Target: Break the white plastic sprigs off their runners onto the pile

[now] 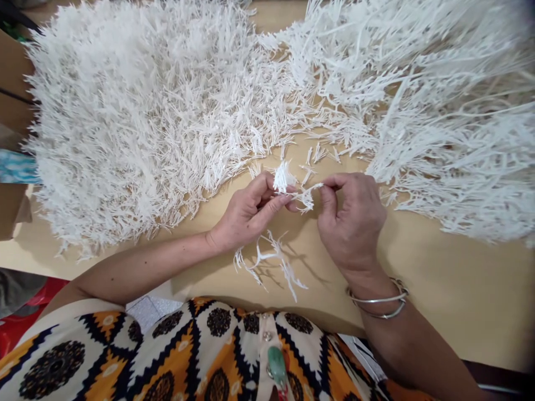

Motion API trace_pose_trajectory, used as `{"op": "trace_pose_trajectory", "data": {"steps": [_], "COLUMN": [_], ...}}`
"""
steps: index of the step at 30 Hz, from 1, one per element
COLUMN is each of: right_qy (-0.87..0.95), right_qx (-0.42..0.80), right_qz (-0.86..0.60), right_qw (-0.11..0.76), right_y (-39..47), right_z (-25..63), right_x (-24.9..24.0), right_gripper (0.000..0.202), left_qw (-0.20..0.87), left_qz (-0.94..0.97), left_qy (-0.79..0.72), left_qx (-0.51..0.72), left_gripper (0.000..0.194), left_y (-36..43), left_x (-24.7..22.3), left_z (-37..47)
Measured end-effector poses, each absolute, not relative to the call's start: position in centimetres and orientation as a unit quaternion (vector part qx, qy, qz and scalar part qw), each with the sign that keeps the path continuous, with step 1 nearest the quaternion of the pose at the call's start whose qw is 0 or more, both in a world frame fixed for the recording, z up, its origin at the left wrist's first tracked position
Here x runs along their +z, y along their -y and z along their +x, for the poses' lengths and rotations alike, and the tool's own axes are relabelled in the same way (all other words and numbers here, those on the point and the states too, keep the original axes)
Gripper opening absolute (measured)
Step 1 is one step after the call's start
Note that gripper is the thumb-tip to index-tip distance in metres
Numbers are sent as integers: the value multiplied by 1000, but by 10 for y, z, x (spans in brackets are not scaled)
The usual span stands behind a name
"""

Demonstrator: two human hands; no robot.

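Between thumb and fingers, my left hand (248, 211) pinches a white branched plastic sprig (307, 196), with a small white tuft (282, 178) standing up from the same fingers. My right hand (353, 217) pinches the other end of the sprig between thumb and forefinger. The sprig spans the short gap between both hands. Below my left hand, a bare-looking white branched stem (270, 256) shows over the tabletop; whether it hangs from the hand or lies on the table I cannot tell.
A large heap of short white sprigs (137, 111) covers the left and middle of the tan table (451, 289). Long white branched strands (451, 122) are piled at the right. Several loose bits (320, 153) lie just beyond my hands. A cardboard box (14, 89) stands at the left edge.
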State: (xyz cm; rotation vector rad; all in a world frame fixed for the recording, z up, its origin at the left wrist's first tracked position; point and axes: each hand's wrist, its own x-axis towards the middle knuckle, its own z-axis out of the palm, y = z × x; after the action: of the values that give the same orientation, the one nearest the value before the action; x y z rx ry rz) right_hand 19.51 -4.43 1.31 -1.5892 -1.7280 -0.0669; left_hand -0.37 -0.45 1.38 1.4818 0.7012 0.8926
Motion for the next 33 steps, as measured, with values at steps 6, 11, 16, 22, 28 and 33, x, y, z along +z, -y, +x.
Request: {"op": "trace_pose_trajectory", "data": {"steps": [6,11,16,22,28,33], "right_qy": [665,554,615,608,557,538], "right_qx": [-3,3,64,331,496,448], "right_qz": [-647,-723,-623,-516,-478,-511], "right_qw": [374,413,479,505,464,499], "right_y": [36,27,28,40,47,49], "right_z": [204,231,217,205,191,185], "right_x": [3,-12,-1,23,23,23], "right_gripper": [8,4,26,39,40,12], "left_qw": [536,554,563,551,552,557], "left_qz": [675,674,627,625,625,626], "left_qy": [-304,-287,-326,-335,-340,-370], "left_qx": [405,396,429,440,434,400], "left_gripper": [14,13,17,18,17,20], "left_y": [6,13,12,10,11,12], "left_x": [15,17,12,15,15,15], "left_z": [-5,-9,-5,-4,-4,-6]}}
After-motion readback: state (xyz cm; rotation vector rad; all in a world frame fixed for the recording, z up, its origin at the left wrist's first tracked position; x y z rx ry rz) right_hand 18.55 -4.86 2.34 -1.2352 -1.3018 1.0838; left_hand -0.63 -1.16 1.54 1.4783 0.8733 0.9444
